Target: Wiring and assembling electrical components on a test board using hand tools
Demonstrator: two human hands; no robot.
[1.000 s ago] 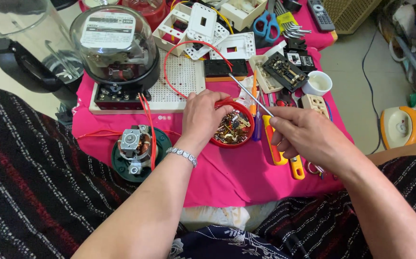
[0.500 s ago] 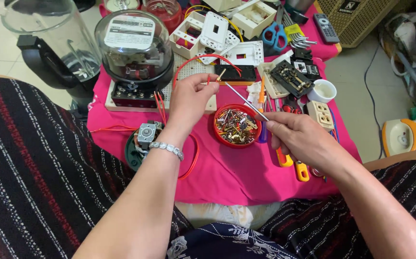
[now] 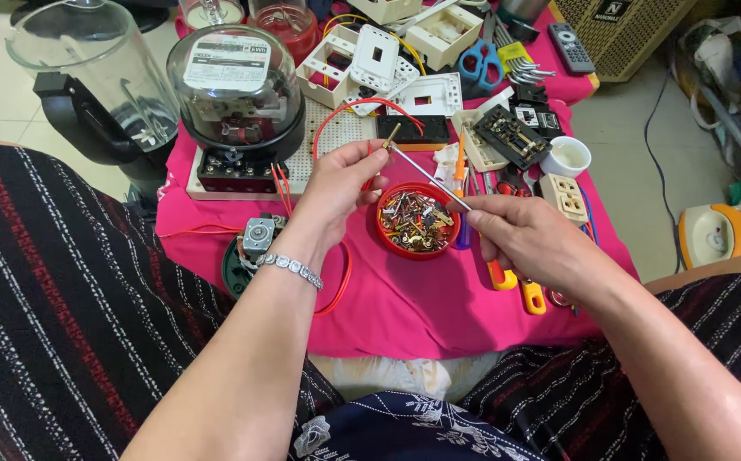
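My left hand (image 3: 341, 183) pinches a small brass screw (image 3: 392, 135) between thumb and fingertips, above the pink cloth (image 3: 422, 299). My right hand (image 3: 528, 239) grips a thin metal screwdriver (image 3: 430, 177) whose tip meets the screw at my left fingers. Under the shaft sits a red round bowl (image 3: 385, 230) filled with several small screws and metal bits. A beaded bracelet (image 3: 289, 267) is on my left wrist.
A glass-domed electric meter (image 3: 236, 90) stands on a white perforated board (image 3: 336, 141). A blender jug (image 3: 89, 77) is at the left, a small motor (image 3: 258, 235) by my left wrist. White socket plates, blue scissors (image 3: 475, 60), a white cup (image 3: 567, 156) and orange-handled tools (image 3: 524, 290) lie around.
My left hand has lifted off the red bowl with a small screw and moved up and left. The screwdriver tip has followed it to the screw.
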